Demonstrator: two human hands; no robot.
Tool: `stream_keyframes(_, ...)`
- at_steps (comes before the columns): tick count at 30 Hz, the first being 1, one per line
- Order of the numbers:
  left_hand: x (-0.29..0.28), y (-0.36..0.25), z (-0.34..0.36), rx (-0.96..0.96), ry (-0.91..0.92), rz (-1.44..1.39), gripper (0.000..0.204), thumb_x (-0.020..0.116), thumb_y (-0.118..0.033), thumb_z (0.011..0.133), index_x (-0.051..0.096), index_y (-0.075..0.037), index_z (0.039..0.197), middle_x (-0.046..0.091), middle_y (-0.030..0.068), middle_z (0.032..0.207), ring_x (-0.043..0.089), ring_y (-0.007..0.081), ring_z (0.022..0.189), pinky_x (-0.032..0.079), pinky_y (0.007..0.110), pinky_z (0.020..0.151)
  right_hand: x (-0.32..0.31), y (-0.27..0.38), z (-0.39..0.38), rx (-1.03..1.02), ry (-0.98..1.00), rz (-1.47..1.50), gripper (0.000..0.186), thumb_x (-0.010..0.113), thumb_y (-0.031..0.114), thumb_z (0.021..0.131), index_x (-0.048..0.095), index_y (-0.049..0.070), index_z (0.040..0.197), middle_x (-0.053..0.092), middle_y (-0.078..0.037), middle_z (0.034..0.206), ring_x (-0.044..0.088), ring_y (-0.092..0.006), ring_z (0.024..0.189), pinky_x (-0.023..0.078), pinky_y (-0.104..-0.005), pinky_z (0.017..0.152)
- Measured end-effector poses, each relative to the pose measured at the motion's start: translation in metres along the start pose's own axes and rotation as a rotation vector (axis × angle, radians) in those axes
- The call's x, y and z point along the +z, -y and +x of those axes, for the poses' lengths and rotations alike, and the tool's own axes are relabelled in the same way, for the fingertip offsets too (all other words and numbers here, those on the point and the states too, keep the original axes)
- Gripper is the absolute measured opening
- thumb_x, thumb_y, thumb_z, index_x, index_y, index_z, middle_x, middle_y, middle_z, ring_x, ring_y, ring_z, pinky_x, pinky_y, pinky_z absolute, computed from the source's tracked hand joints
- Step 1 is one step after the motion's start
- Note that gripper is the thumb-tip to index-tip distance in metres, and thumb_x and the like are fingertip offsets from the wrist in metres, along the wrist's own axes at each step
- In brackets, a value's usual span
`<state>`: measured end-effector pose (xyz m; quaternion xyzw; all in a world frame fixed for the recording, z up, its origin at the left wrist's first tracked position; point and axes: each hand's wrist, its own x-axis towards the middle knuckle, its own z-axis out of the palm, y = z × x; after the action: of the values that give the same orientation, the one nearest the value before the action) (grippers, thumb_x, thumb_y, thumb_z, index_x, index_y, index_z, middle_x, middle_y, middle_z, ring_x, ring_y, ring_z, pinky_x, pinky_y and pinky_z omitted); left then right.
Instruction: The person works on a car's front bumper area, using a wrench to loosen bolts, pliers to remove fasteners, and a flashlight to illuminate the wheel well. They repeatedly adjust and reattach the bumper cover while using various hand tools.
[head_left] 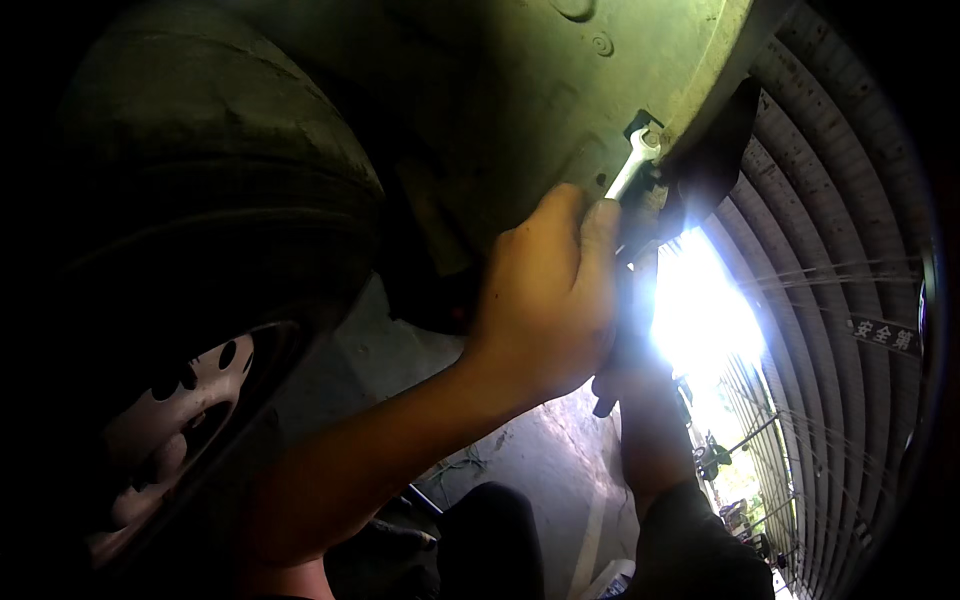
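My left hand (550, 290) is closed around a silver open-ended wrench (630, 170). The wrench slants up and right, its jaw at a bolt (652, 140) on the lower edge of a dusty, pale wheel-arch liner (520, 90). Just right of and below it, my right hand (645, 390) comes up from a dark sleeve and is closed. It grips a dark, long object (603, 408) whose kind is hidden by shadow and glare. My left hand covers the wrench's lower part.
On the left stands a large dark tyre (210, 150) with a pale wheel rim (185, 430). A very bright glare (705, 300) lies beside my right hand. A ribbed metal shutter (840, 230) with a small sign curves along the right. Grey floor (540, 470) shows below.
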<state>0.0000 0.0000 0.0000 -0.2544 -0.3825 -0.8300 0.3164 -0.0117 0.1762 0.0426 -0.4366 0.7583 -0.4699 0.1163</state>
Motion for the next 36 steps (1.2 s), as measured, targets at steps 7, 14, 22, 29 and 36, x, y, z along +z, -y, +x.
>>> stream_keyframes(7,-0.007,0.021,-0.006,-0.011,0.020,-0.029,0.031,0.050,-0.024,0.100,0.055,-0.002,0.079,0.053,0.0003,0.065,0.046,0.0062,0.062,0.038,0.026,0.054,-0.006,-0.021,0.002,-0.088,0.060,0.040,0.070,0.069,0.002,0.049,0.048,0.000,0.116,0.055,-0.009,0.104,0.056,-0.0262,0.103,0.048,-0.0387,0.086)
stream_keyframes(14,-0.012,0.025,-0.005,-0.016,0.037,-0.105,0.033,0.052,-0.026,0.099,0.055,-0.002,0.078,0.054,0.0001,0.066,0.046,0.0059,0.062,0.039,0.026,0.055,0.000,-0.019,-0.001,-0.071,0.010,0.031,0.069,0.071,0.004,0.052,0.049,-0.001,0.117,0.055,-0.010,0.106,0.056,-0.0271,0.103,0.047,-0.0400,0.089)
stream_keyframes(22,-0.007,0.043,-0.006,0.053,0.009,-0.159,0.031,0.050,-0.022,0.096,0.055,0.002,0.077,0.057,0.0140,0.056,0.059,0.0207,0.050,0.045,0.035,0.049,0.003,-0.020,-0.007,-0.016,-0.060,0.027,0.067,0.072,0.006,0.055,0.049,-0.002,0.116,0.055,-0.012,0.106,0.056,-0.0276,0.103,0.046,-0.0407,0.091)
stream_keyframes(29,0.002,0.047,-0.021,0.142,-0.010,0.057,0.025,0.046,-0.018,0.101,0.051,-0.001,0.084,0.056,0.0111,0.059,0.058,0.0137,0.055,0.041,0.031,0.048,0.004,-0.013,-0.016,0.180,-0.173,-0.268,0.066,0.076,0.008,0.055,0.052,-0.002,0.115,0.057,-0.010,0.104,0.057,-0.0221,0.097,0.046,-0.0363,0.083)
stream_keyframes(36,-0.007,0.051,-0.035,0.102,-0.126,0.147,0.024,0.045,-0.021,0.101,0.053,-0.001,0.092,0.057,0.0103,0.062,0.058,0.0127,0.055,0.041,0.028,0.047,0.008,-0.015,-0.055,0.107,0.052,-0.099,0.040,0.071,0.008,0.067,0.055,-0.002,0.102,0.059,-0.021,0.106,0.059,-0.0272,0.095,0.049,-0.0363,0.079)
